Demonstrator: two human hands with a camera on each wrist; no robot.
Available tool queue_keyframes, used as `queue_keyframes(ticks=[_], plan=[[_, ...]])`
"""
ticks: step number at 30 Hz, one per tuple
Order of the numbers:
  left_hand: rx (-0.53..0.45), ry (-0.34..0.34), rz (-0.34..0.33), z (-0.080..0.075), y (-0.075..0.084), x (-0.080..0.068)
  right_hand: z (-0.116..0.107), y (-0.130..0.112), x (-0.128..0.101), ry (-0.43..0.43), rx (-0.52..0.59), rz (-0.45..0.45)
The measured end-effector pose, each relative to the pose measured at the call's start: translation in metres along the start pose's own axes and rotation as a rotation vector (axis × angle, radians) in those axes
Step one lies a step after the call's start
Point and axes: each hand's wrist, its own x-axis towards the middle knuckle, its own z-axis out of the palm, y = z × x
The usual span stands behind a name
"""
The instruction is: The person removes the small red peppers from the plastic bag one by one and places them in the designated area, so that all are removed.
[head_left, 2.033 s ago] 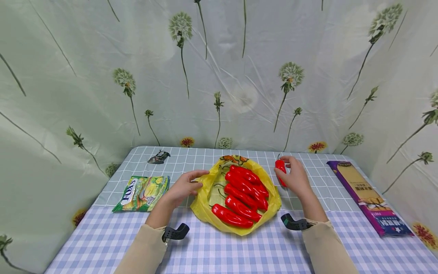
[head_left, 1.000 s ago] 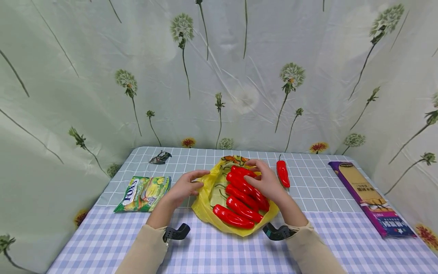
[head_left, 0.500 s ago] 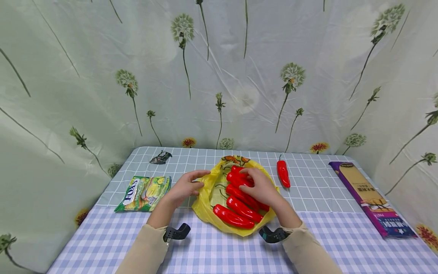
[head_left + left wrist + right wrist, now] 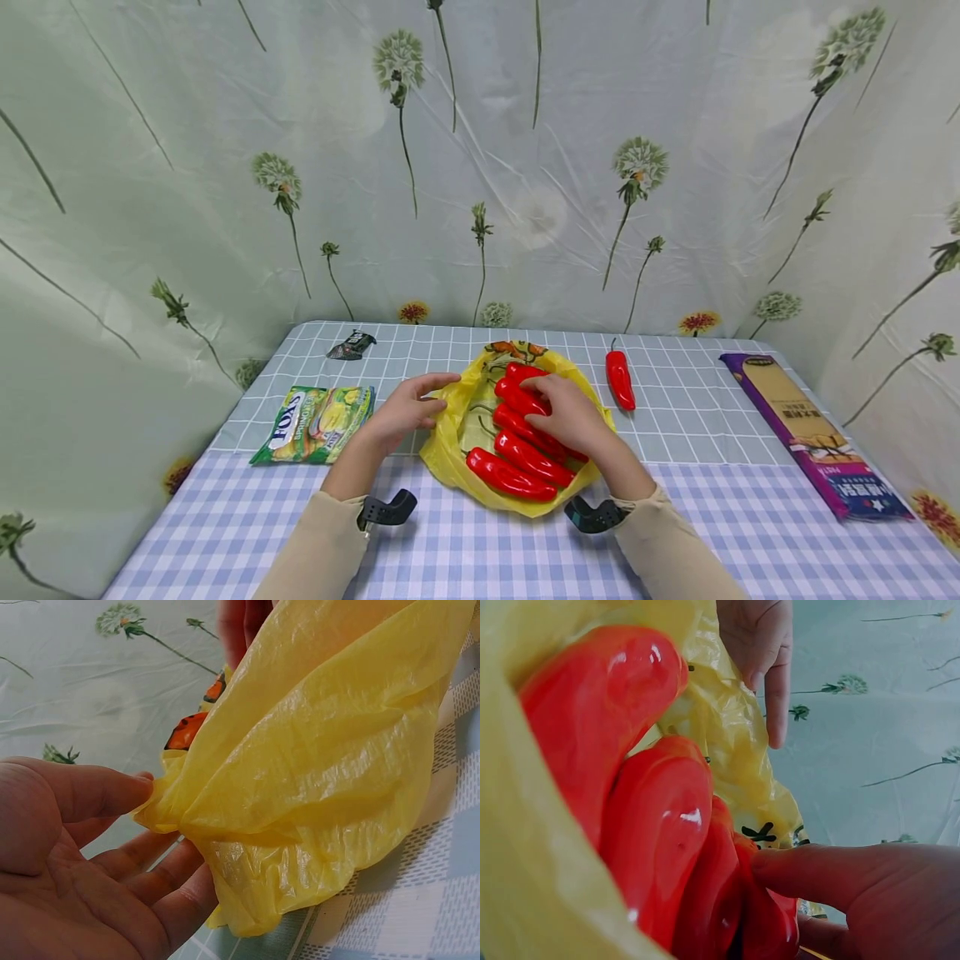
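Observation:
A yellow plastic bag [image 4: 444, 460] lies with its mouth spread, holding several glossy red peppers [image 4: 510, 473] with green stems. My left hand [image 4: 401, 414] pinches the bag's left rim; in the left wrist view, thumb and forefinger meet on the gathered yellow plastic [image 4: 300, 750]. Inside the bag, my right hand [image 4: 573, 419] reaches over the upper peppers. Its thumb presses one red pepper [image 4: 769, 919] in the right wrist view, with the fingers curled down on the far side, partly hidden. One more red pepper [image 4: 619, 380] lies outside on the cloth, right of the bag.
To the left are a green FOX'S packet [image 4: 322, 423] and a small black wrapper [image 4: 352, 345]. A long purple pasta package [image 4: 813, 433] lies at the right edge. Behind the table [image 4: 487, 558] hangs a flower-printed curtain [image 4: 540, 167].
My right hand has let go of the pepper on the cloth right of the bag, moved left over the bag and come down among its peppers. My left hand keeps its place at the rim.

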Motion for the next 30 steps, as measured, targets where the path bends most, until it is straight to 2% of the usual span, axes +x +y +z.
queue_keyframes(ticks=[5, 13, 19, 30], plan=[[0.0, 0.008, -0.003, 0.0, 0.001, 0.0, 0.001, -0.002, -0.001, 0.005, -0.054, -0.023], [-0.002, 0.007, -0.005, 0.0, 0.001, 0.0, 0.001, -0.004, -0.002, -0.001, -0.07, -0.019], [0.002, -0.003, -0.009, 0.0, 0.001, 0.001, -0.007, -0.003, -0.004, -0.015, -0.104, -0.038], [-0.003, -0.008, -0.006, 0.0, 0.0, 0.0, -0.023, -0.002, -0.007, -0.009, -0.064, -0.053]])
